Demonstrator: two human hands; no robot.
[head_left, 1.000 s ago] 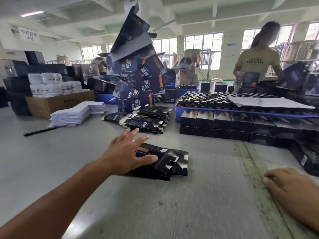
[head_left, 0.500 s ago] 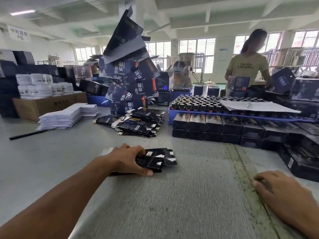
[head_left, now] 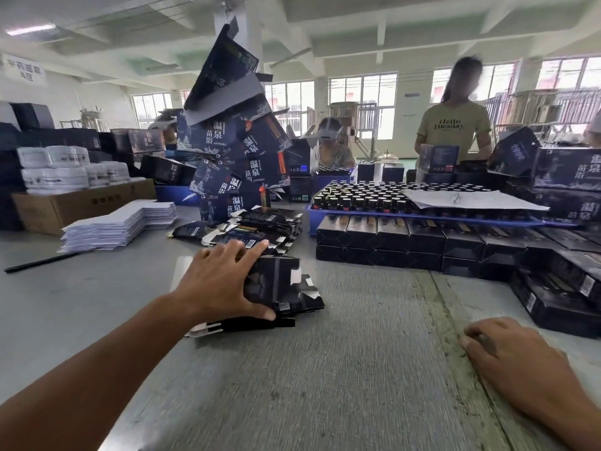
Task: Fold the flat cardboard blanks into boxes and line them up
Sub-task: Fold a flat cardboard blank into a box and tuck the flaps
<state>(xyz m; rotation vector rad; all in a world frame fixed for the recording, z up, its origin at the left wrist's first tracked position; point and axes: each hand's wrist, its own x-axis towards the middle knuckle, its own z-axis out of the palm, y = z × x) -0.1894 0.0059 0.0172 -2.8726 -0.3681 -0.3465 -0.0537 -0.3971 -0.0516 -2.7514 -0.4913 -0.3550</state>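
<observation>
The left hand (head_left: 221, 284) now grips and lifts the small stack of flat black cardboard blanks (head_left: 279, 288) it was only reaching for; right hand (head_left: 507, 356) rests loosely curled on the grey worktop (head_left: 357, 369), so folding can begin.

Glossy black cardboard blanks (head_left: 279, 288), matt grey table (head_left: 325, 369)

The flat cardboard blanks (head_left: 279, 288) at the centre of the frame are black with small white patches. The table (head_left: 325, 369) is pale grey. At the right stand black folded boxes (head_left: 390, 239) with a thin gold stripe on top. Behind them is a blue tray (head_left: 313, 219) of dark bottles (head_left: 357, 196). The tall carton pile (head_left: 234, 157) is dark navy with white characters — one carton has an orange strip. At the left — a stack of white sheets (head_left: 117, 222) and a brown carton (head_left: 81, 203).
</observation>
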